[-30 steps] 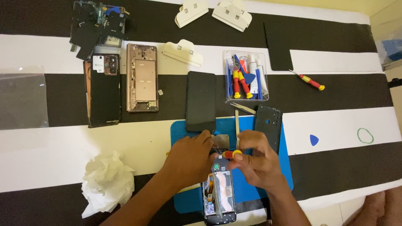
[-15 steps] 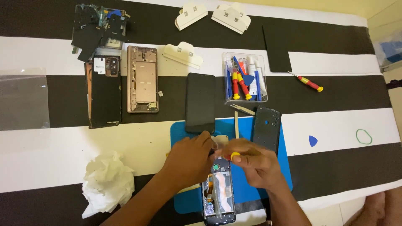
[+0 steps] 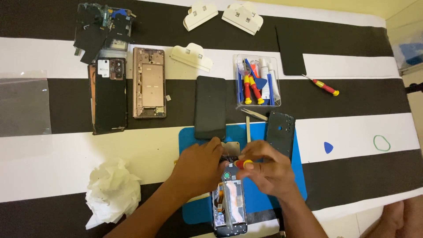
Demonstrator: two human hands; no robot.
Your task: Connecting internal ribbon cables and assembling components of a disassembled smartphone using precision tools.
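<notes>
Now your two hands meet over one opened phone (image 3: 229, 202) that lies on a blue mat (image 3: 194, 211) at the table's (image 3: 352, 132) near edge. Your left hand (image 3: 198, 165) rests on the phone's top end, fingers curled against it. Your right hand (image 3: 266, 169) has its fingers clenched around one small red and yellow screwdriver (image 3: 241, 163), its tip at the phone's top. Just beyond lie one black phone (image 3: 210, 107), face down, and one black back frame (image 3: 280, 132). One clear tray (image 3: 257, 80) holds several more tools. Left of it lie two more dismantled phones (image 3: 128, 90), side by side. Three white clamps (image 3: 220, 26) sit farther off, one crumpled tissue (image 3: 110, 194) to your left.
</notes>
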